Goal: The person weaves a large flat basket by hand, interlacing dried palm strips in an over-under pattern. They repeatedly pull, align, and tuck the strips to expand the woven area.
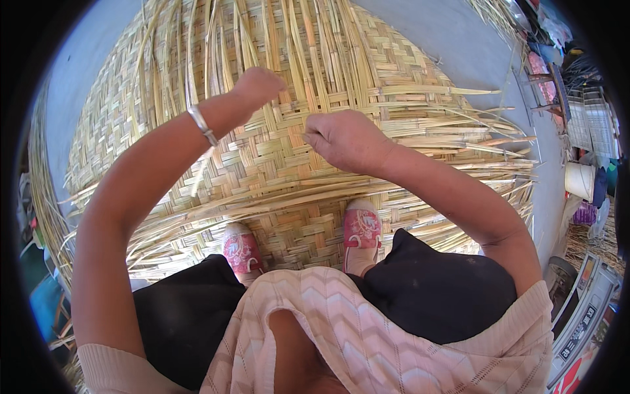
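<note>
A large woven mat (262,154) of pale yellow-green split strips spreads under and beyond my feet. My left hand (259,90), slightly blurred, is curled closed above the mat's middle. Its fingers mostly face away, so what they hold is hidden. A blurred loose strip (201,172) hangs below that wrist, which wears a silver bangle (202,125). My right hand (346,140) is closed in a fist, nearer to me and to the right, with thumb and fingers pressed together. I cannot make out anything in it. Long unwoven strips (305,49) run away from me at the far side.
My pink patterned shoes (362,226) stand on the mat. Loose strip ends (485,141) stick out over the grey floor (420,33) at the right. Farther right are a white bucket (580,181), a small stool (551,92) and a printed box (584,315). More strips (49,164) lie along the left.
</note>
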{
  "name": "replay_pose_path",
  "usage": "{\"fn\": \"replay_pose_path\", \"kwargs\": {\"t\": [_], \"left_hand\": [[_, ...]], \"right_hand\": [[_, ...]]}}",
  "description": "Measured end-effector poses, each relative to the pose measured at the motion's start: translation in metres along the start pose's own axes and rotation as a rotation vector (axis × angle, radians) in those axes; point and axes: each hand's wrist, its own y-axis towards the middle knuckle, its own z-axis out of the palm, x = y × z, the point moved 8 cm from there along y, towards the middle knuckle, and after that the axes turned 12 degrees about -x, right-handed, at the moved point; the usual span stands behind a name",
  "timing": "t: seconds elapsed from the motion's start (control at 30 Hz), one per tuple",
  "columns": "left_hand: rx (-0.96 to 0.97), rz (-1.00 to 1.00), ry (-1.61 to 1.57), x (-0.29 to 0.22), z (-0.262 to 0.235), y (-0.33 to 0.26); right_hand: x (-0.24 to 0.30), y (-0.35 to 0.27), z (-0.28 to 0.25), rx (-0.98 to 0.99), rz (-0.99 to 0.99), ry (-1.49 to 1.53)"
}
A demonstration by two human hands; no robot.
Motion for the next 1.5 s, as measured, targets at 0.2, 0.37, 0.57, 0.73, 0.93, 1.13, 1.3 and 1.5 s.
{"fn": "replay_pose_path", "kwargs": {"t": [0.2,0.37,0.57,0.73,0.93,1.13,1.3,1.5], "left_hand": [[0.021,-0.272,-0.83,-0.042,-0.001,-0.022],[-0.071,-0.244,-0.921,-0.078,-0.007,-0.027],[0.152,-0.161,-0.697,-0.061,-0.001,-0.039],[0.302,-0.308,-0.558,-0.011,0.019,-0.085],[0.314,-0.384,-0.62,0.014,0.021,-0.101],[0.27,-0.337,-0.643,0.017,0.028,-0.097],[0.24,-0.307,-0.492,0.038,0.028,-0.093],[0.138,-0.19,-0.221,0.067,0.018,-0.082]], "right_hand": [[-0.003,0.011,0.017,0.104,0.043,0.38],[0.004,0.015,0.039,0.25,0.503,1.091],[-0.008,0.013,0.018,0.054,0.505,1.326],[-0.041,0.017,0.01,-0.034,0.578,1.375],[-0.046,0.016,0.02,-0.014,0.663,1.348],[-0.04,0.014,0.025,-0.044,0.673,1.244],[-0.045,0.022,0.011,-0.137,0.615,1.087],[-0.041,0.018,0.019,0.283,0.596,0.679]]}}
